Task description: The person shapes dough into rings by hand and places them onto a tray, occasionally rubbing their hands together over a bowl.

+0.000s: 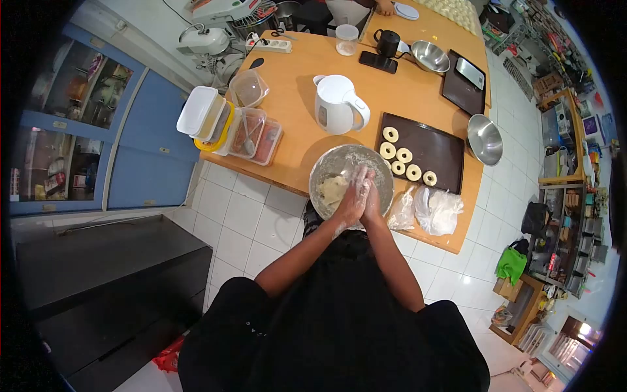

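A metal bowl (pixel 318 164) sits at the table's front edge, dusted with flour inside, with a lump of pale dough (pixel 333 189) in its left part. Over the bowl's right part, my left hand (pixel 351 199) and my right hand (pixel 371 199) are pressed palm to palm. Their fingers are stretched out and coated with flour or dough. Nothing shows between the palms, though the space there is hidden. Right of the bowl, a dark tray (pixel 434 144) bears several ring-shaped dough pieces (pixel 403 155) along its left and front sides.
Plastic bags (pixel 439 212) lie right of the bowl. Behind it stands a white kettle (pixel 336 104). Stacked plastic containers (pixel 199 111) are at the left, an empty metal bowl (pixel 484 139) at the right edge. A person's hand (pixel 385 8) shows at the far end.
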